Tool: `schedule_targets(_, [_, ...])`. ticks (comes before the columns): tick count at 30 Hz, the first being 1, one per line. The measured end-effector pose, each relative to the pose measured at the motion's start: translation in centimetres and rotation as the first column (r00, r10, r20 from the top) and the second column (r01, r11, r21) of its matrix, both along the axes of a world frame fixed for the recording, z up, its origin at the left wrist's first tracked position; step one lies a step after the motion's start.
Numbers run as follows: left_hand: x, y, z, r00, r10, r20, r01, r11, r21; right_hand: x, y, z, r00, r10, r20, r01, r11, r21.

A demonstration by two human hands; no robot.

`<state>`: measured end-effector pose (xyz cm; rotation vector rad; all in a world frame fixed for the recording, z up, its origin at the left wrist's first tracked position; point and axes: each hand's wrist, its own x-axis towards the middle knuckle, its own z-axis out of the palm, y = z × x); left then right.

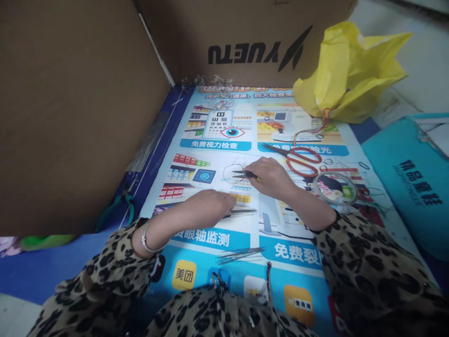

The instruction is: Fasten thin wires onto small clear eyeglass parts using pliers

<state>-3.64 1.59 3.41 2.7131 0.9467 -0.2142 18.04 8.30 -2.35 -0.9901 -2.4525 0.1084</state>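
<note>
My right hand (270,177) is closed round small needle-nose pliers (247,174) with dark jaws and a bit of yellow handle. The jaws point left and stand slightly apart. Around their tips runs a thin wire loop (224,173). Low over the printed sheet, my left hand (210,206) has its fingers curled together, and what they pinch, if anything, is hidden. A bunch of thin wires (243,212) shows just right of and beneath these fingertips. Nearer to me lies another small pile of cut wires (240,254).
Orange-handled scissors (304,161) and a clear tape-like ring (336,188) lie to the right. Cardboard walls (224,28) rise behind and left. Teal-handled pliers (121,206) and straight wires (145,150) lie left. Yellow paper (340,75) and a turquoise box (407,182) are right.
</note>
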Motion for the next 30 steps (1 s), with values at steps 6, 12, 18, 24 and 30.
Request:
schedule_targets(6, [-0.2,0.1,0.6,0.998,0.034,0.05,-0.034,0.999,-0.014,0.2,-0.3,0.9,0.991,-0.023,-0.134,0.014,0.998,-0.067])
schedule_targets(12, [-0.7,1.3,1.7,0.992,0.082,0.095,-0.084,0.996,0.014,0.2,-1.3,4.4,0.943,-0.059,-0.328,-0.095,0.895,-0.435])
schedule_targets(18, [-0.1,3.7,3.4,0.976,0.129,0.174,-0.136,0.99,0.029,0.0,-1.7,5.5,0.982,0.063,-0.179,-0.127,0.918,-0.375])
schedule_targets(24, [2.0,6.5,4.2,0.972,0.093,0.216,-0.087,0.995,-0.038,0.6,-1.0,5.0,0.999,0.034,-0.019,-0.038,0.96,-0.277])
schedule_targets(30, [3.1,8.6,3.3,0.962,0.069,0.266,-0.055,0.997,-0.06,1.2,-0.2,3.9,0.997,-0.072,0.018,0.074,0.939,-0.335])
